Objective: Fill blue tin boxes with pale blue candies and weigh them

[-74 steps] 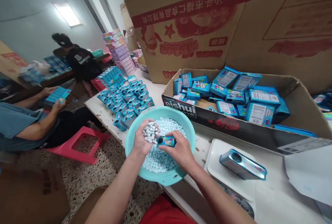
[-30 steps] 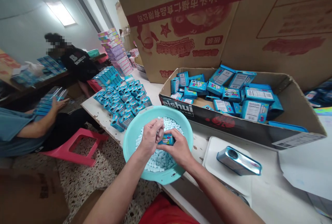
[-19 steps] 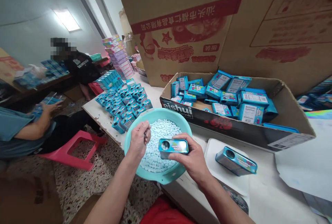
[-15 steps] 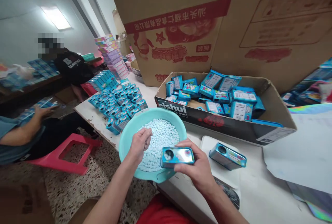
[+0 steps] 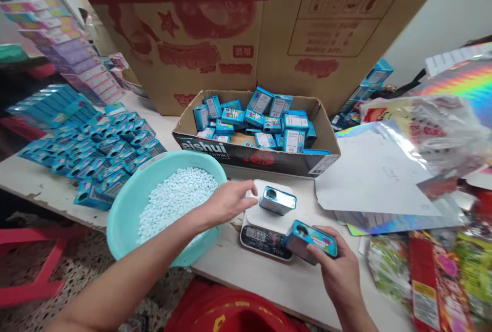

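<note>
My right hand (image 5: 338, 260) grips a small blue tin (image 5: 312, 242) with a round hole in its top, held tilted in front of the scale's right corner. A second tin (image 5: 277, 201), with a shiny top and a similar round hole, stands on the white kitchen scale (image 5: 265, 222). The scale's display is lit, but its digits are not clear. Just left of that tin, my left hand (image 5: 230, 201) reaches out with thumb and fingers apart, holding nothing. Under my left forearm is a turquoise basin (image 5: 126, 188) of small pale-blue candies (image 5: 179, 196).
Behind the scale, an open carton (image 5: 257, 160) holds many blue tins, with a large cardboard box (image 5: 215, 81) beyond. Rows of tins (image 5: 103, 152) stand at left. Papers (image 5: 372, 173) and colourful packets (image 5: 430, 275) lie at right. A red stool (image 5: 31, 260) is beside the table.
My view has swung right. My left hand has left the basin and come over to the tin on the scale, fingers now apart. My right hand has carried its tin right, beside the scale.
</note>
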Tool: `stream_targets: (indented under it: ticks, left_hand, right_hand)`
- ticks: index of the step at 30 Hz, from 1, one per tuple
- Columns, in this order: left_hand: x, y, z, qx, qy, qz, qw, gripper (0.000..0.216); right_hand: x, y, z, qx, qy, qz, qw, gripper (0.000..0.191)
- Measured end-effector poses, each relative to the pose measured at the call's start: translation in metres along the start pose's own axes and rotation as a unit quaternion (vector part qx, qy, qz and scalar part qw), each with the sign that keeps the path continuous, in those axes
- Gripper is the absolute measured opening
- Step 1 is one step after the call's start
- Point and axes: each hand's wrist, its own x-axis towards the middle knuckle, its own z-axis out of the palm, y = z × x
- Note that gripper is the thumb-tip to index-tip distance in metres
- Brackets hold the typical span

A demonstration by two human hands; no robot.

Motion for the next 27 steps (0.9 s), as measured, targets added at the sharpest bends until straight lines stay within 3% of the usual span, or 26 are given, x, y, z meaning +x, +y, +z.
stream_targets:
  ticks: [4,9,13,16,18,22,24,27]
  left_hand:
    - [0.026,0.017,0.018,0.152,-0.025,0.050,0.987,0.029]
    - [0.039,0.016,0.033,0.215,-0.055,0.064,0.973,0.020]
    - [0.026,0.005,0.017,0.171,0.042,0.035,0.984,0.017]
    - [-0.003,-0.012,-0.018,0.073,0.171,-0.004,0.983,0.019]
    - [-0.031,-0.028,-0.047,0.013,0.260,-0.039,0.965,0.019]
    - [-0.100,-0.064,-0.100,0.029,0.439,-0.174,0.881,0.025]
    - [-0.136,-0.084,-0.117,0.082,0.483,-0.259,0.833,0.028]
    - [-0.179,-0.118,-0.126,0.165,0.456,-0.381,0.787,0.028]
  right_hand:
    - [0.001,0.009,-0.017,-0.005,0.073,0.015,0.997,0.043]
    - [0.006,0.016,-0.017,0.014,0.092,0.010,0.996,0.047]
    - [0.016,0.012,-0.001,0.020,0.070,-0.003,0.997,0.046]
    - [0.025,0.001,0.021,-0.025,0.058,-0.002,0.998,0.047]
    - [0.029,-0.006,0.039,-0.062,0.050,-0.004,0.997,0.048]
    - [0.032,-0.012,0.069,-0.084,0.027,-0.028,0.996,0.048]
    - [0.031,-0.011,0.075,-0.083,0.011,-0.032,0.996,0.046]
    - [0.031,0.001,0.070,-0.060,-0.012,-0.046,0.997,0.050]
